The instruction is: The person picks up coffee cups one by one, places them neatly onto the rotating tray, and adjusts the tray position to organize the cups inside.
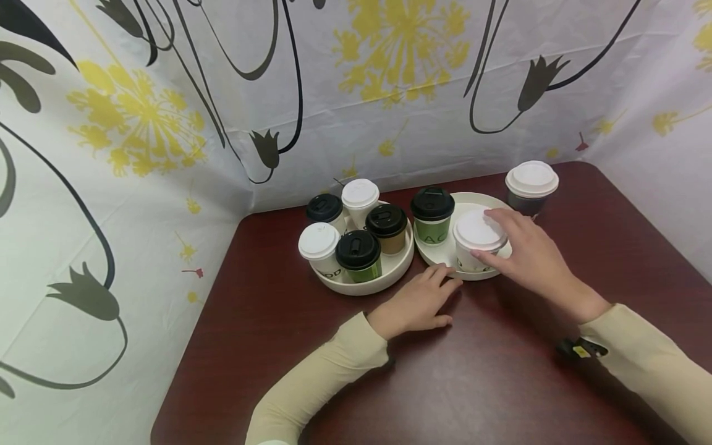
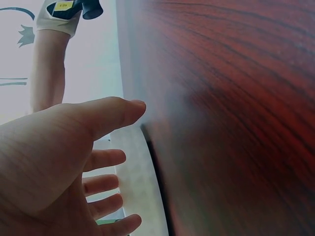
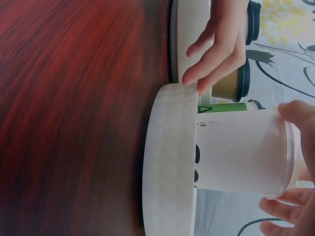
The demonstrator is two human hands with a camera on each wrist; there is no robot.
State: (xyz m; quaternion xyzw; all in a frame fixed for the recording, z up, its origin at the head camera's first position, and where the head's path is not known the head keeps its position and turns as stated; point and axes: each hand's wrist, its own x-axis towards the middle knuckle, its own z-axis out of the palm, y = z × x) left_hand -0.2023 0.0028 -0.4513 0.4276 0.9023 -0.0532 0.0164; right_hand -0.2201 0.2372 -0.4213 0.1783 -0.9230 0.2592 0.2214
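Note:
My right hand (image 1: 531,256) holds a white paper cup (image 3: 241,152) by its white lid, thumb on one side and fingers on the other. The cup is upright on the right-hand round white tray (image 3: 170,162), close to its front rim. Behind it to the left, on that same tray, stands a green cup (image 1: 432,231) with a black lid. My left hand (image 1: 414,304) lies low by the table, fingers loosely extended and holding nothing. In the right wrist view its fingertips (image 3: 191,78) are right at the tray's rim.
A second round white tray (image 1: 364,289) beside it on the left carries several lidded cups, such as a green one (image 1: 358,254) at the front. A dark cup (image 1: 528,201) with a white lid stands behind my right hand. Patterned cloth (image 1: 356,117) backs the dark red table (image 1: 267,296).

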